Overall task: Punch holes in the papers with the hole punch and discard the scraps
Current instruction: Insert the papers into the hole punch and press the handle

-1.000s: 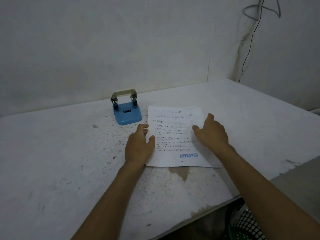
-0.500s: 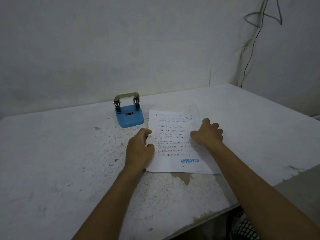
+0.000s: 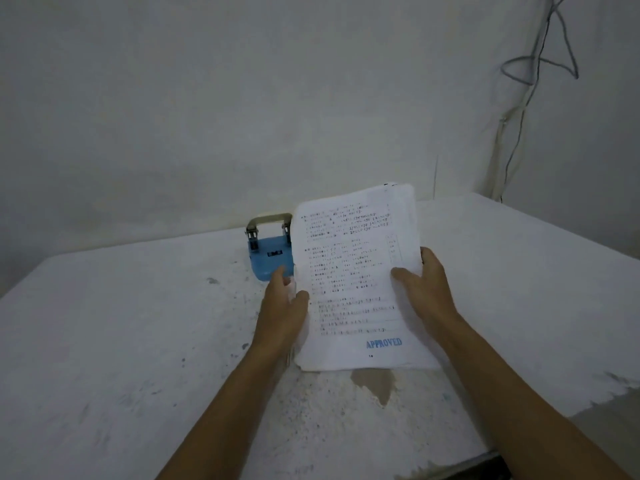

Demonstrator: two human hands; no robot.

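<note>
A stack of printed papers (image 3: 353,271) with a blue APPROVED stamp near its bottom stands tilted up from the white table (image 3: 138,341), its lower edge resting on the surface. My left hand (image 3: 282,306) grips the stack's left edge. My right hand (image 3: 420,289) grips its right edge, thumb on the front sheet. A blue hole punch (image 3: 268,252) with a metal lever stands just behind and left of the papers, partly hidden by them and close to my left fingertips.
A bare brown patch (image 3: 375,384) marks the tabletop just below the papers. The wall rises close behind the punch. Cables (image 3: 519,116) hang in the right corner. The table's front edge runs at the lower right.
The papers lay flat under both palms. Both hands have since closed on the stack's side edges and raised its far end, so it now stands tilted up.
</note>
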